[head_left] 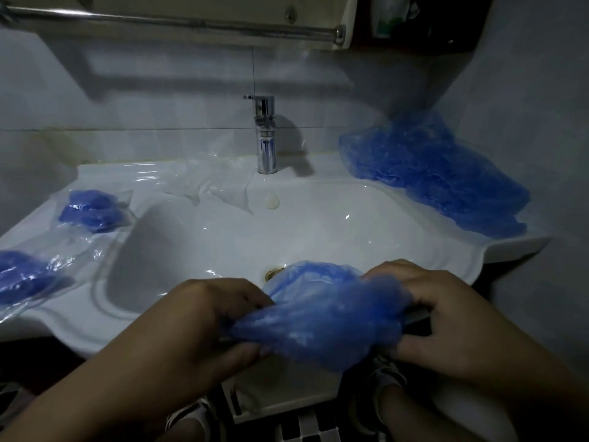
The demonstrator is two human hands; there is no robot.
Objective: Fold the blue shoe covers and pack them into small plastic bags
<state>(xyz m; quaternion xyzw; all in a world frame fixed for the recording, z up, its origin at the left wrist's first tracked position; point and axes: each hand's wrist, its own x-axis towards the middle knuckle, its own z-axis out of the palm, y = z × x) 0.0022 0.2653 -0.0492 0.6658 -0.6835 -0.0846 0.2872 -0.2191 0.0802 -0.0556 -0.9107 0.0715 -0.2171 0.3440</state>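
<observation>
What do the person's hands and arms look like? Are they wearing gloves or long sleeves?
No gloves: the left hand and the right hand are both bare. The left forearm and right forearm are bare too, with no sleeve in view as far as the picture's edge. No ring, watch or bracelet shows, though the picture is dim.

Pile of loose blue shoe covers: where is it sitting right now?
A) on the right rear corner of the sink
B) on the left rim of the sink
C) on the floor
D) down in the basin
A: the pile of loose shoe covers lies on the right rear corner of the sink, to the right of the tap; the left rim holds the packed bags.
</observation>
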